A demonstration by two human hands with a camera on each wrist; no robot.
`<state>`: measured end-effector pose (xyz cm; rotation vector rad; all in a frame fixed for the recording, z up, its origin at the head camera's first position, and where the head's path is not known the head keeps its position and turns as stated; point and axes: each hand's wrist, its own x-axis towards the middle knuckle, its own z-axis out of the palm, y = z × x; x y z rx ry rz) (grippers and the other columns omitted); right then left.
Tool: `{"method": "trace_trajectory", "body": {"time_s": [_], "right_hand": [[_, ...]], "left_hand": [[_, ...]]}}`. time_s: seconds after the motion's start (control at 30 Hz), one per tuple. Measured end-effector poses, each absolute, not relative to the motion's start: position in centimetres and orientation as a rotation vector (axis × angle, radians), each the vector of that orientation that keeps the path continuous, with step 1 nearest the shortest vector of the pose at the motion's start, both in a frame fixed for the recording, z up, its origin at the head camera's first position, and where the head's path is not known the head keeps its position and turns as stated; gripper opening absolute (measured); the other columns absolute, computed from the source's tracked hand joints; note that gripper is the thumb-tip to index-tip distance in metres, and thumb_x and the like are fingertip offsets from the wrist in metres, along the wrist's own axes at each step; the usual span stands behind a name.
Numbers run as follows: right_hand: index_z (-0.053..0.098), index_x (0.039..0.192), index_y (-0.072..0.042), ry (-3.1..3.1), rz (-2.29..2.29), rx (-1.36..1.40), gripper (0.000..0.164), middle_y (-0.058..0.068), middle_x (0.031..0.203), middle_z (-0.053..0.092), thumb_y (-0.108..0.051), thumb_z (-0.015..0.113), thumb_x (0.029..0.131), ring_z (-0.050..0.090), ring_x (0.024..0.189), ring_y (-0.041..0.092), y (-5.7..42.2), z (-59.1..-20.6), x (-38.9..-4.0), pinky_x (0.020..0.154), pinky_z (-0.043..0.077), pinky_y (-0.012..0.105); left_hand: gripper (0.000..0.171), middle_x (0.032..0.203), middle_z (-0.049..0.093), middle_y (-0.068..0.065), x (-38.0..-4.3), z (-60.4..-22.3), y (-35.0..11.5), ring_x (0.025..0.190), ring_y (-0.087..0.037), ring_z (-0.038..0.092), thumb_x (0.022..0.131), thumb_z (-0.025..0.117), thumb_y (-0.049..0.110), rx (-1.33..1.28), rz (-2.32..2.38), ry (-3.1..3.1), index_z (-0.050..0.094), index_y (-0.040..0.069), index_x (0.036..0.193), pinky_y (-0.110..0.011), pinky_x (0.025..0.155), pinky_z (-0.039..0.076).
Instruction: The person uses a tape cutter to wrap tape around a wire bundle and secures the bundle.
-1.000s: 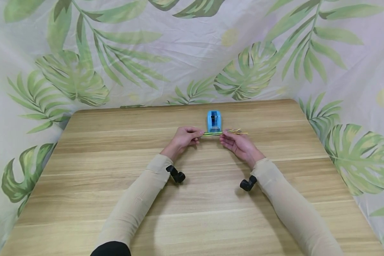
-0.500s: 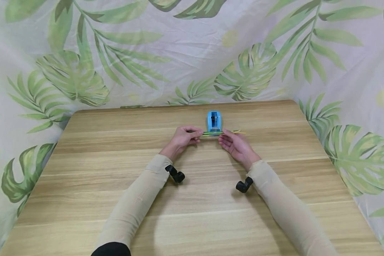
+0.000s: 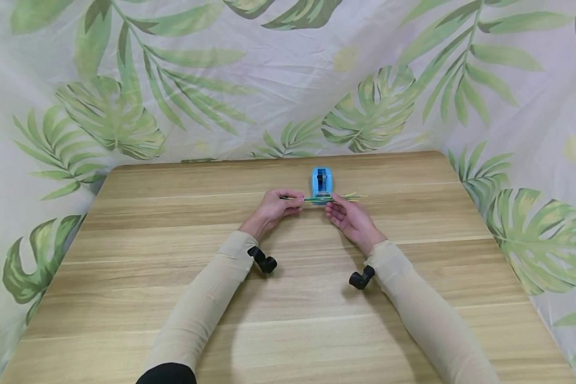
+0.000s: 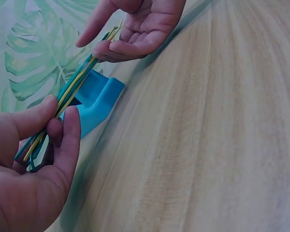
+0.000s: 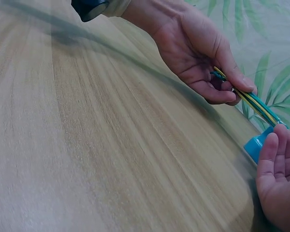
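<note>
A thin bundle of green and yellow wires [image 4: 70, 92] runs crosswise between the two hands. Thumb and fingers of the left hand [image 3: 279, 207] pinch it near one end, and short ends poke out behind the grip. At the other end is the right hand [image 3: 352, 217], its curled fingers [image 5: 280, 150] against the wires from below and its thumb on the far side in the left wrist view. Loose wire tips stick out past that hand. Right beyond the bundle stands a blue tape dispenser [image 3: 321, 181], partly overlapped by the wires.
The wooden table [image 3: 297, 320] stretches out on all sides of the hands. At its far edge hangs a white cloth [image 3: 288, 69] printed with green leaves. Both sleeved wrists carry small black cameras [image 3: 362, 278].
The right hand has shifted slightly left, toward the left hand. The wires have slid left with it, so their ends now show behind the left hand's grip. The left hand has barely moved.
</note>
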<state>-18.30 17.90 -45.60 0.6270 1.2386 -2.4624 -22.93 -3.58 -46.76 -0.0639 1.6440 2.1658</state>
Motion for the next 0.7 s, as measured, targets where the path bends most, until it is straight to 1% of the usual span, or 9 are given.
{"method": "trace_trajectory", "body": {"time_s": [0.1, 0.23, 0.33, 0.43, 0.5, 0.57, 0.63, 0.7], "right_hand": [[0.062, 0.100, -0.004, 1.247, -2.457, 0.614, 0.011, 0.007, 0.086, 0.070, -0.015, 0.064, 0.100, 0.067, 0.078, 0.016, 17.8, -45.7, -18.3, 0.080, 0.057, 0.027], [0.065, 0.098, -0.004, 1.262, -2.454, 0.592, 0.009, 0.008, 0.086, 0.071, -0.013, 0.064, 0.100, 0.069, 0.078, 0.016, 17.6, -45.8, -18.3, 0.084, 0.057, 0.028], [0.067, 0.097, -0.003, 1.267, -2.456, 0.575, 0.009, 0.009, 0.088, 0.072, -0.011, 0.063, 0.100, 0.070, 0.081, 0.017, 17.5, -45.8, -18.2, 0.089, 0.056, 0.031], [0.067, 0.097, -0.003, 1.276, -2.452, 0.556, 0.009, 0.013, 0.095, 0.073, -0.009, 0.061, 0.101, 0.071, 0.085, 0.019, 17.4, -45.8, -18.1, 0.094, 0.054, 0.034], [0.066, 0.099, -0.002, 1.281, -2.448, 0.551, 0.008, 0.017, 0.103, 0.073, -0.008, 0.061, 0.101, 0.072, 0.091, 0.021, 17.3, -45.9, -18.0, 0.096, 0.053, 0.036], [0.066, 0.102, -0.002, 1.289, -2.442, 0.550, 0.008, 0.020, 0.112, 0.070, -0.007, 0.061, 0.101, 0.070, 0.102, 0.025, 17.1, -45.9, -18.1, 0.097, 0.052, 0.038], [0.066, 0.105, 0.000, 1.289, -2.443, 0.557, 0.009, 0.024, 0.120, 0.067, -0.006, 0.062, 0.101, 0.066, 0.112, 0.030, 16.9, -46.0, -18.1, 0.098, 0.052, 0.040], [0.066, 0.108, 0.001, 1.282, -2.451, 0.566, 0.011, 0.024, 0.123, 0.065, -0.005, 0.063, 0.100, 0.061, 0.121, 0.033, 16.8, -46.1, -18.2, 0.098, 0.052, 0.041]], "left_hand": [[0.017, 0.099, 0.068, -0.014, -23.0, -46.8, -3.6, 0.093, -0.031, 0.068, 0.089, 0.064, -0.017, -0.063, 2.172, 1.634, 0.071, -0.002, 0.092, -0.040, 0.089, 0.057], [0.016, 0.103, 0.066, -0.016, -23.0, -46.8, -3.6, 0.099, -0.035, 0.068, 0.089, 0.063, -0.018, -0.065, 2.176, 1.623, 0.071, -0.008, 0.099, -0.040, 0.091, 0.056], [0.019, 0.107, 0.066, -0.020, -23.0, -46.7, -3.6, 0.105, -0.038, 0.066, 0.089, 0.063, -0.018, -0.069, 2.175, 1.625, 0.069, -0.013, 0.107, -0.040, 0.092, 0.055], [0.024, 0.113, 0.065, -0.023, -23.0, -46.7, -3.5, 0.110, -0.041, 0.064, 0.089, 0.064, -0.018, -0.077, 2.167, 1.634, 0.067, -0.015, 0.112, -0.039, 0.092, 0.055], [0.026, 0.115, 0.065, -0.023, -23.0, -46.7, -3.6, 0.113, -0.041, 0.063, 0.089, 0.064, -0.018, -0.082, 2.162, 1.634, 0.066, -0.016, 0.115, -0.038, 0.092, 0.055], [0.027, 0.116, 0.065, -0.022, -23.0, -46.6, -3.6, 0.115, -0.041, 0.062, 0.089, 0.064, -0.018, -0.086, 2.153, 1.637, 0.065, -0.016, 0.116, -0.037, 0.092, 0.055], [0.028, 0.118, 0.065, -0.022, -23.0, -46.6, -3.6, 0.115, -0.040, 0.062, 0.089, 0.064, -0.017, -0.086, 2.141, 1.646, 0.065, -0.016, 0.117, -0.036, 0.092, 0.055], [0.029, 0.120, 0.064, -0.023, -23.0, -46.6, -3.5, 0.115, -0.039, 0.062, 0.089, 0.064, -0.017, -0.085, 2.129, 1.656, 0.064, -0.016, 0.118, -0.035, 0.092, 0.055]]}}
